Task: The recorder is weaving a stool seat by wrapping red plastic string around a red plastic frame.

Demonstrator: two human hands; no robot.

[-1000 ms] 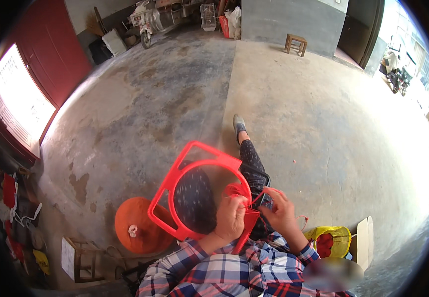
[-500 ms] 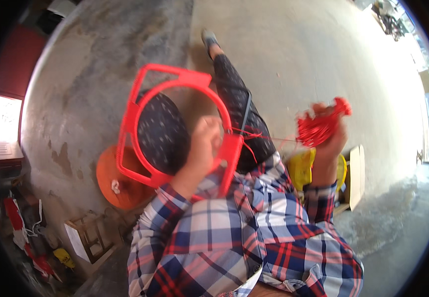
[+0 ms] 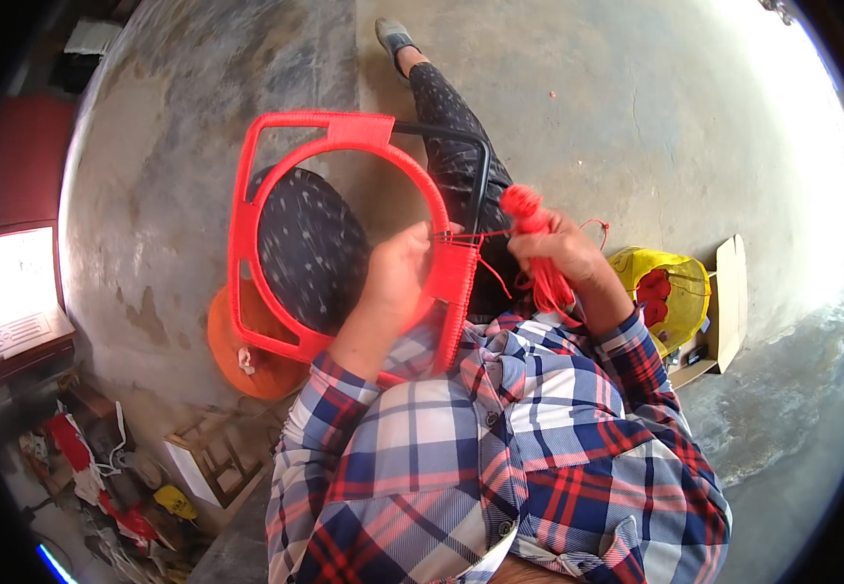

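Observation:
A square frame with an inner ring (image 3: 361, 128) rests over my lap, mostly wrapped in red cord. Its upper right corner is a bare black tube (image 3: 483, 185). My left hand (image 3: 399, 273) is closed on the ring's right side, beside a wrapped patch; its fingertips are partly hidden. My right hand (image 3: 570, 251) grips a hank of red cord (image 3: 545, 277), whose bunched end pokes out above the fingers and whose loops hang below. A taut strand (image 3: 488, 235) runs between the frame and this hank. A short loose tail (image 3: 498, 279) dangles beside the wrapped patch.
An orange round seat (image 3: 237, 360) is partly under the frame at left. To my right stands a yellow bag (image 3: 675, 282) with red material inside, beside a cardboard box (image 3: 729, 302). A wooden frame piece (image 3: 218, 459) and clutter lie at lower left.
My right hand has come inward to the left with the hank, nearer the frame. The frame has shifted slightly left and up, and my left hand still holds it.

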